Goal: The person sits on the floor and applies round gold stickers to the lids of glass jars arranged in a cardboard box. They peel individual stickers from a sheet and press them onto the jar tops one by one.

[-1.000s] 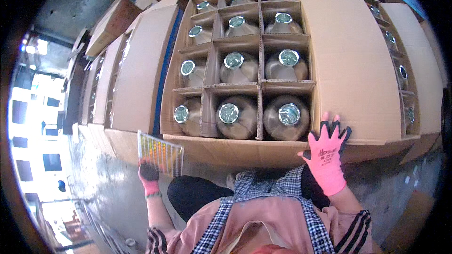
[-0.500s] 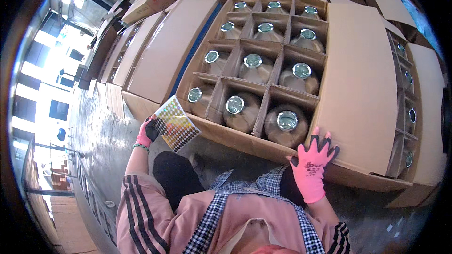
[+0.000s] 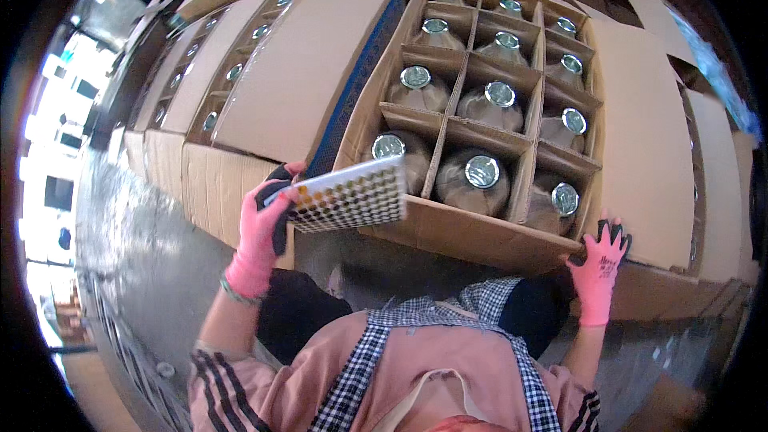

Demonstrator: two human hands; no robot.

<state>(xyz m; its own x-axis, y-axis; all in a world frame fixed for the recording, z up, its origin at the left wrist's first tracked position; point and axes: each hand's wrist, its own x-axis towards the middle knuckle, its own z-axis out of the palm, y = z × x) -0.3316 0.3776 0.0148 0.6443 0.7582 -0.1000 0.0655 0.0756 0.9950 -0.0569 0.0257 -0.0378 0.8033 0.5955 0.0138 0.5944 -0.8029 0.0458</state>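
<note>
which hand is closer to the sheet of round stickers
Left. The left hand holds the sticker sheet by its edge; the right hand rests on the open carton's far corner.

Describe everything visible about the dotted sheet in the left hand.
The dotted sheet is a flat, stiff-looking rectangular white card covered in tidy rows of small round dots, mostly dark with some yellowish ones. It is held roughly level, slightly tilted, pinched at its left edge by the pink-gloved left hand. It overlaps the near left corner of the open cardboard box of capped bottles.
</note>
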